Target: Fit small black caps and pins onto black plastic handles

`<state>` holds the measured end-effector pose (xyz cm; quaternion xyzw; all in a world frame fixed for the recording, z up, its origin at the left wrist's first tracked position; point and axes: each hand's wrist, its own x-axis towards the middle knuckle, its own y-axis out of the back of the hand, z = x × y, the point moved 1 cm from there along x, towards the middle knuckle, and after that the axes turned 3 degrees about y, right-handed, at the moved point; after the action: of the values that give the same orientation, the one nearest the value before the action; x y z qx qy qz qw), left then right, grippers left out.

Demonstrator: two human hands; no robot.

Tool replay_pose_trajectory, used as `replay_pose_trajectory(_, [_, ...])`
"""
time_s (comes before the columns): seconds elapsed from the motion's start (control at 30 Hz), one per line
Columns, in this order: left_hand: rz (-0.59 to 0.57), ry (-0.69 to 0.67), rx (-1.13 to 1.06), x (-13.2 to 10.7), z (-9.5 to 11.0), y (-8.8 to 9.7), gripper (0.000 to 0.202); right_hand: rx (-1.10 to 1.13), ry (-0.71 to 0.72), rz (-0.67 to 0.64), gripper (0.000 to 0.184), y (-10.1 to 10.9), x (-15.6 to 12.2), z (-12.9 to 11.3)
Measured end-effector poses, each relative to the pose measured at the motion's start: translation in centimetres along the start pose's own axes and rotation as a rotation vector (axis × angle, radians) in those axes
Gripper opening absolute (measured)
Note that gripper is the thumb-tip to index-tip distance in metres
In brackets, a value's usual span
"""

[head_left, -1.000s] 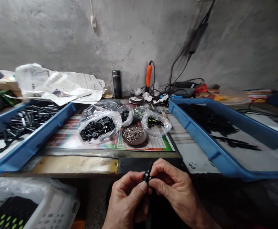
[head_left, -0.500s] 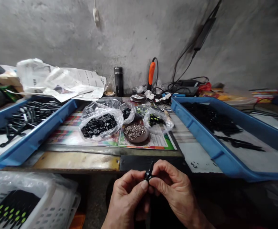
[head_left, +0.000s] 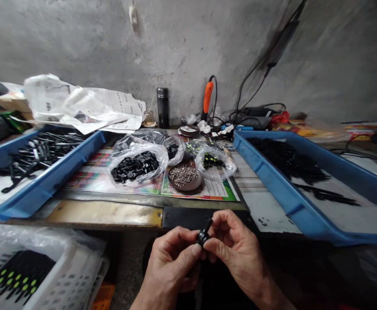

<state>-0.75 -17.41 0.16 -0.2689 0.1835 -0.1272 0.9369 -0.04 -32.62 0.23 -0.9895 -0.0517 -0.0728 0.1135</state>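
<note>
A black part [head_left: 204,236] is held in the air between the two hands, in front of the bench's near edge and a little below the bench top in the view. Its thick, rounded end is pinched on one side between the thumb and fingertip of the left hand [head_left: 175,260], and is met on the other by the thumb of the right hand [head_left: 240,249]. Both hands are therefore closed on it, and neither is nearer: the part is shared at the fingertips.

The long axis is tilted. From the rounded end a short stem is pointed up, away from the body and to the right, so that its tip is brought close to the right index finger; whether it is touched there cannot be told. What lies beneath the rounded end is mostly hidden by the fingers.

Beyond the part, slightly to the left, a dish [head_left: 193,185] of metal pins [head_left: 183,175] is set on the bench, well apart from both hands. It is flanked by a bag of black discs [head_left: 136,167] on the left and a bag of black and yellow-green pieces [head_left: 212,160] on the right.
</note>
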Motion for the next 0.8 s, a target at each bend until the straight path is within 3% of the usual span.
replay_pose_trajectory(0.3, [-0.033,-0.149,0.311,-0.3,2.0,-0.3,0.043,-0.426,0.099,-0.064,0.031,1.6,1.4,-2.4])
replay_pose_trajectory(0.4, [-0.04,-0.125,0.273,-0.3,1.3,-0.2,0.038,-0.527,0.134,-0.064,0.032,2.0,1.2,-2.4])
replay_pose_trajectory(0.6, [-0.044,-0.077,0.225,-0.6,0.8,-0.1,0.035,-0.709,0.364,0.027,0.026,2.2,0.0,-1.9])
replay_pose_trajectory(0.8, [0.004,-0.36,0.742,-1.1,1.8,0.2,0.014,-0.944,0.6,-0.14,0.037,2.6,0.4,-3.3])
